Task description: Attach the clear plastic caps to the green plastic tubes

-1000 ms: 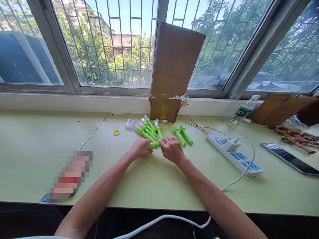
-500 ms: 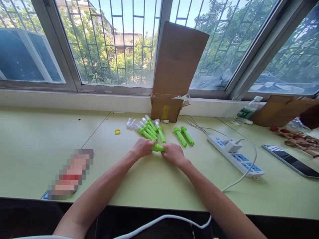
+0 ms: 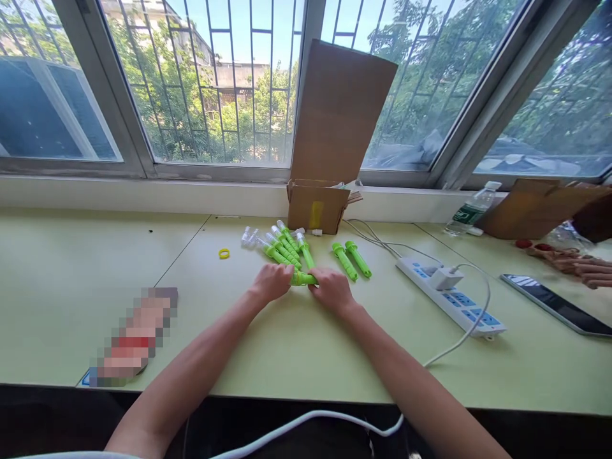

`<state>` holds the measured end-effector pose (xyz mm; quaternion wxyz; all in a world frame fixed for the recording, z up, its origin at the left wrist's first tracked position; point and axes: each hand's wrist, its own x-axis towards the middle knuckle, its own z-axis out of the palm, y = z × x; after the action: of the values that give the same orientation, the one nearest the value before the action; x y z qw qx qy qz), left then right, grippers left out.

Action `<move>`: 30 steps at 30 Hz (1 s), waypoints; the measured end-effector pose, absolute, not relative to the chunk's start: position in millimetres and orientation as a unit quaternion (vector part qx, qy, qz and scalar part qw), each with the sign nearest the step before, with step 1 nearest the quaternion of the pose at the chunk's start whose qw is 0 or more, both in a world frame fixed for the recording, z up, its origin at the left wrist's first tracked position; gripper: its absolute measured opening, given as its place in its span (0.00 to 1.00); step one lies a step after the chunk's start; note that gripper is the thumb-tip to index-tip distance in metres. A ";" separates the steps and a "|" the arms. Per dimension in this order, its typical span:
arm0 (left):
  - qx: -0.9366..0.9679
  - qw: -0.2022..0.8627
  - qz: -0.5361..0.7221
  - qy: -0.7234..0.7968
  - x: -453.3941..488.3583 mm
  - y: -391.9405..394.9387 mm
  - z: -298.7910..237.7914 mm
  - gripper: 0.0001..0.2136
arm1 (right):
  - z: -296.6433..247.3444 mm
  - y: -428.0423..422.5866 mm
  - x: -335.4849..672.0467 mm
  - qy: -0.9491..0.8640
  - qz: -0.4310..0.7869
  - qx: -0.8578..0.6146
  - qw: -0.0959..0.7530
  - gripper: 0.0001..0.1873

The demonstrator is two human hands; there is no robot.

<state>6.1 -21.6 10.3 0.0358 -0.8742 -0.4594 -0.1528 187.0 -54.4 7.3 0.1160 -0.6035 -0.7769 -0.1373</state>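
Observation:
Between my two hands lies a bright green plastic tube [image 3: 301, 278], held level just above or on the table. My left hand [image 3: 273, 282] is closed round its left end, and my right hand [image 3: 332, 288] grips the right end. The fingers hide much of the tube. Right behind my hands, several similar green tubes with clear tips [image 3: 282, 247] lie fanned together. Another green tube [image 3: 306, 252] with a whitish tip points toward my right hand. Two green tubes [image 3: 351, 261] without visible clear tips rest to the right.
Clear plastic pieces [image 3: 248, 236] and a yellow ring [image 3: 224, 254] lie left of the tubes. A cardboard box [image 3: 315, 207] stands against the sill. To the right are a power strip [image 3: 454, 296] with cables, a phone [image 3: 557, 305], a bottle [image 3: 473, 209] and another person's hand [image 3: 595, 269].
My hands stay on the green tube, nearly in place, with slightly more of its right part showing. At the right edge another person's hand has come into clearer view.

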 end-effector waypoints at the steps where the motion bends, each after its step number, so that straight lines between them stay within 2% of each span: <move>1: -0.864 0.023 -0.159 -0.477 5.9 -21.5 10.9 0.07 | 7.9 -54.6 186.7 -0.777 -0.154 -0.596 0.130 0.11; 5: -0.840 0.009 -0.179 -0.512 5.3 -21.6 14.0 0.06 | 10.2 -55.3 185.8 -0.773 -0.202 -0.576 0.172 0.13; 13: -0.834 0.030 -0.185 -0.518 1.2 -16.1 12.3 0.08 | 13.0 -55.6 185.0 -0.763 -0.251 -0.562 0.199 0.13; 30: -0.878 0.109 -0.132 -0.448 4.7 -20.6 17.5 0.08 | 16.9 -57.0 181.7 -0.718 -0.112 -0.686 0.030 0.14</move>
<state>4.7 -20.6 17.5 0.1085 -0.8778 -0.4475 -0.1323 181.7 -57.0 16.9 0.0297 -0.6860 -0.7184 -0.1116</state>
